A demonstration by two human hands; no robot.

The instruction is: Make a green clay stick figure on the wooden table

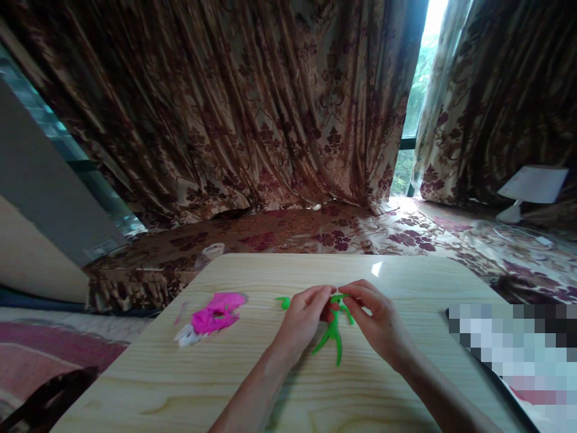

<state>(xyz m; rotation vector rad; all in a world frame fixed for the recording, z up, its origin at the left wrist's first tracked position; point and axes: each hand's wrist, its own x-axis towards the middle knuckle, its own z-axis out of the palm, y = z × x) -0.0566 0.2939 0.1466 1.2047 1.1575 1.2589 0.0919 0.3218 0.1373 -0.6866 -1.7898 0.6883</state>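
Between the fingertips of both hands is a small strip of green modeling clay, pinched from either side above the tabletop. My left hand is closed on its left end, and my right hand is closed on its right end. Just below them lies a green clay figure with long thin limbs, its upper part partly hidden by the fingers. Another small green clay piece rests left of my left hand. Farther left sits a crumpled bright pink mass, with a whitish scrap touching its lower edge.
The pale wood-grain table has rounded far corners. A dark-edged, pixelated flat object is at the right edge. Behind stand a clear plastic container, a patterned ledge, a white lamp and heavy curtains.
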